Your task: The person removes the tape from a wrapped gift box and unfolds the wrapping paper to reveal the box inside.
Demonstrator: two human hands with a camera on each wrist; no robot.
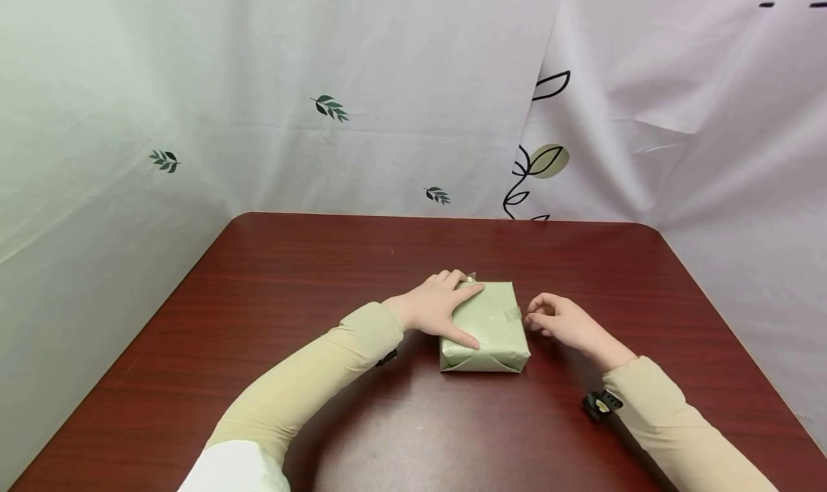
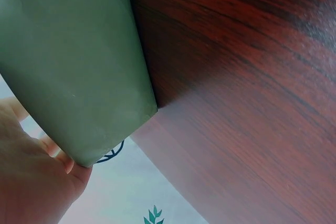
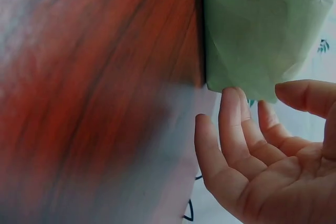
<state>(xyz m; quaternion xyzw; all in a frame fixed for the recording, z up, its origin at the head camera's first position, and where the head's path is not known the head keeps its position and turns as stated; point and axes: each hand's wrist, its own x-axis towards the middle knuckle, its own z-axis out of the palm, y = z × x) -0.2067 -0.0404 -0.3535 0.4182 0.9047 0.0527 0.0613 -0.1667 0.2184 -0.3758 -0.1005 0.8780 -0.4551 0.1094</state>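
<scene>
A box wrapped in pale green paper [image 1: 494,334] lies on the table, its near end folded into a flap. My left hand [image 1: 439,309] rests spread over the box's left side, with thumb and index finger straight across the top. Its other fingers reach past the far left corner, beside a small clear scrap. A strip of clear tape [image 1: 512,314] crosses the right top edge. Just right of that edge is my right hand [image 1: 558,321], fingers loosely bent. In the right wrist view its thumb stands apart from the fingers, with nothing between them, close to the green wrapping [image 3: 252,40].
The dark red wood-grain table [image 1: 291,262] has rounded far corners. Behind it hangs a white cloth [image 1: 388,47] printed with leaves, with more cloth on both sides. A dark device [image 1: 601,404] is strapped at the right wrist.
</scene>
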